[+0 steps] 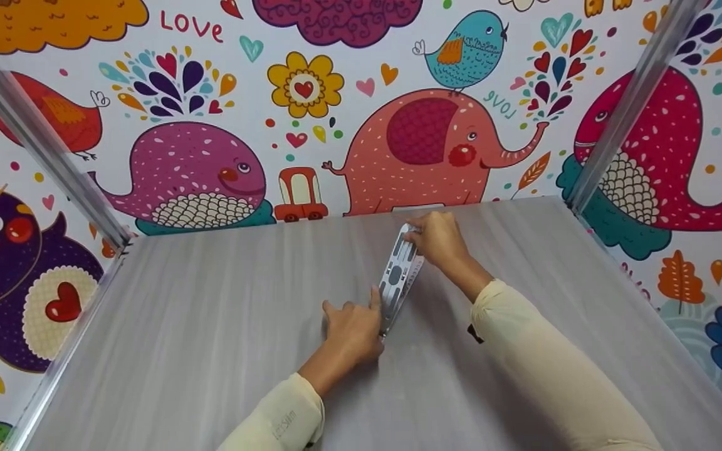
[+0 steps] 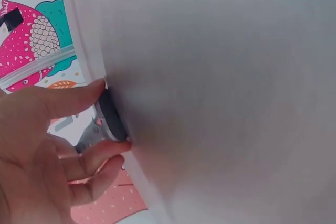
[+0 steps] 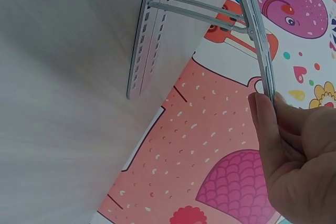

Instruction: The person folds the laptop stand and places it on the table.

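A slim silver-grey folding laptop stand [image 1: 397, 269] is propped partly unfolded on the table, its top panel tilted up. My right hand [image 1: 442, 241] pinches the raised far end of that panel between thumb and fingers. At the near, low end, my left hand [image 1: 351, 332] grips the stand; the left wrist view shows thumb and fingers around its dark rounded end [image 2: 111, 114]. From the right wrist, two thin metal struts [image 3: 205, 17] link the top panel [image 3: 257, 30] to the slotted base [image 3: 137, 61]. How the struts sit in the slots is hard to tell.
The grey wood-grain tabletop [image 1: 223, 326] lies under both hands. Behind it stands a wall [image 1: 361, 119] printed with cartoon animals. Metal posts rise at the back left [image 1: 54, 138] and back right [image 1: 618, 113] corners.
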Available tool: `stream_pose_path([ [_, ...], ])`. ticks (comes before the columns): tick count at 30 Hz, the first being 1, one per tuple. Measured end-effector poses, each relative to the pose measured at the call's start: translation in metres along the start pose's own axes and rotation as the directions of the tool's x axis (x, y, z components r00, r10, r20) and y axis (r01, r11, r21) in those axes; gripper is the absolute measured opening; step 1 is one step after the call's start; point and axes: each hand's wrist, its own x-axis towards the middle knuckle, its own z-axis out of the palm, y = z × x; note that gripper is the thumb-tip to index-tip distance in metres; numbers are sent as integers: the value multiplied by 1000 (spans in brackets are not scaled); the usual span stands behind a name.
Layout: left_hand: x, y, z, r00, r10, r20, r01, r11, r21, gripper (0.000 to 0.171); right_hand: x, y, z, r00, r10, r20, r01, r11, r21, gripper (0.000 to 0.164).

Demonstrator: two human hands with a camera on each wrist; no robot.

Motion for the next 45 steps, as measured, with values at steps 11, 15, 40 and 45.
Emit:
stream_pose_path([
  [11,5,-28,-6,995,102,19,-103,995,19,106,-8,-1,-6,999,-5,-37,1,995,-97,37],
  [15,8,-39,-8,992,120,40,-120,993,-2,106,-11,0,-8,999,-17,-41,12,992,-124,37],
  [40,21,-73,-9,984,68,165,-32,977,-212,97,-31,27,-13,985,-168,-26,165,983,-85,46],
  [45,14,-67,-5,995,51,86,-37,986,-165,91,-28,50,-21,985,-115,130,117,993,-9,58],
])
